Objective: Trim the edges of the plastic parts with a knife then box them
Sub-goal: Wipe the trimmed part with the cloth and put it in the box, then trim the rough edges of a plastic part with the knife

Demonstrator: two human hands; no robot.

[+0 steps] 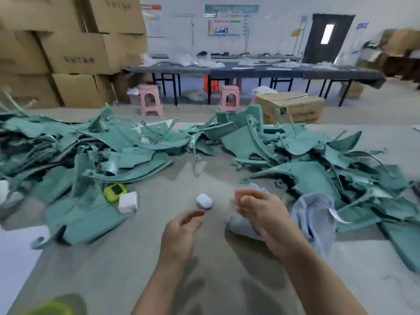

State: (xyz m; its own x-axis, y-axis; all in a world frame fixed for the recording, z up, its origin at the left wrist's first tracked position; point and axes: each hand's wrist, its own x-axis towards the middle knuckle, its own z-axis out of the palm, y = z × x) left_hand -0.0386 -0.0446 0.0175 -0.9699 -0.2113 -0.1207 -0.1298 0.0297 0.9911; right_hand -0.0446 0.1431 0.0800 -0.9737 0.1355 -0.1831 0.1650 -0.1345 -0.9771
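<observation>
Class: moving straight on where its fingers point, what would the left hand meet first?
Probably the small white case just beyond the left hand; the hand's height above the table is unclear.

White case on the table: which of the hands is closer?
Left. The left hand is just this side of the white case, fingertips almost at it; the right hand is farther off to its right.

On the table a left heap of plastic parts and a right heap flank a small case, with the left hand just before it. A charger block and a gadget sit side by side at the left heap's near edge; a cloth lies against the right heap, under the right hand. Behind stand two stools, a floor carton, stacked cartons far left and a long table.
</observation>
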